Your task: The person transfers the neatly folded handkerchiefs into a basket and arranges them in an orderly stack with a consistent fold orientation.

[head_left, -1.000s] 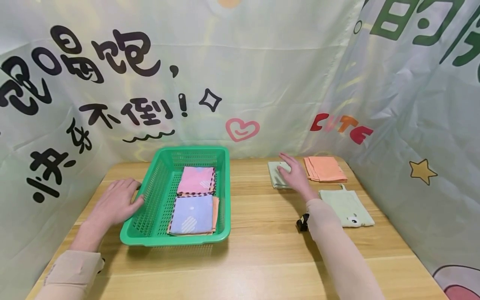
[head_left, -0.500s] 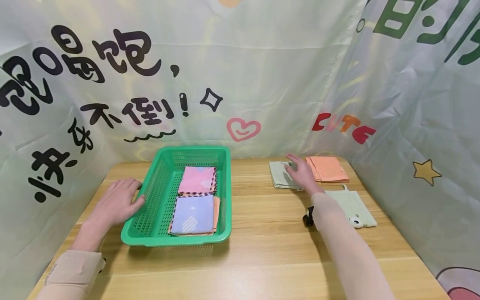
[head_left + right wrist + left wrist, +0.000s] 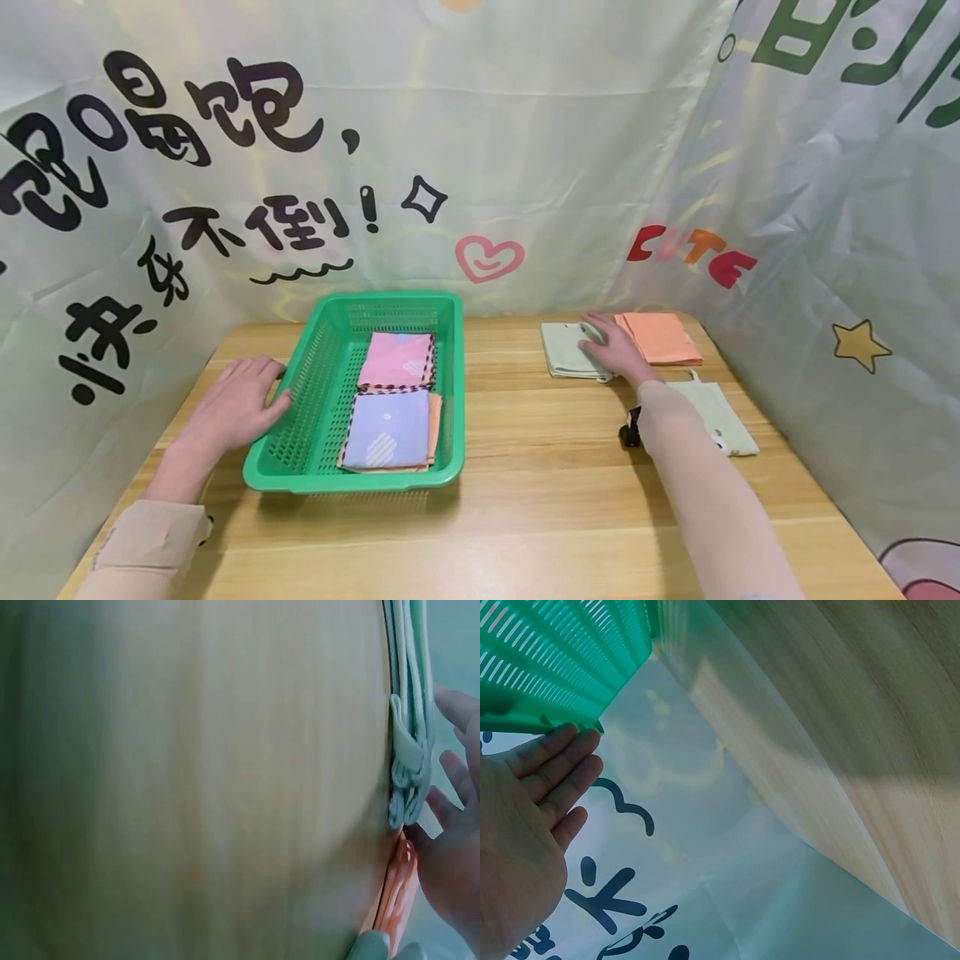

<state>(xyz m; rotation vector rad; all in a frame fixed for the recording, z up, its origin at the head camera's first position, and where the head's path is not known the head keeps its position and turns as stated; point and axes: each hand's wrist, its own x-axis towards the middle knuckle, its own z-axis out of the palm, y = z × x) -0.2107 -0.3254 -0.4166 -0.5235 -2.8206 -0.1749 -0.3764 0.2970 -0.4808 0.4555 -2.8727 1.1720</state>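
My left hand (image 3: 232,404) rests at the left rim of a green plastic basket (image 3: 352,482). In the left wrist view the fingers (image 3: 566,769) lie nearly straight, their tips at the basket edge. Over the right side of a folded pale green towel (image 3: 562,350) is my right hand (image 3: 617,346), thumb apart from the fingers. The right wrist view catches this hand (image 3: 454,847) with fingers spread near the towel's layered edge (image 3: 409,742); a firm grip is not visible. A folded pink cloth (image 3: 393,360) and a blue one (image 3: 390,429) lie in the basket.
Right of my right hand lies a folded orange towel (image 3: 667,337). Nearer, another pale green towel (image 3: 716,408) with a hanging loop is partly covered by my sleeve. An orange cloth edge (image 3: 435,425) shows beside the blue cloth. A printed curtain (image 3: 540,150) encloses the wooden table (image 3: 525,517).
My right hand has shifted right across the pale green towel and sits lower at its right side. The left hand and the basket stay in place.
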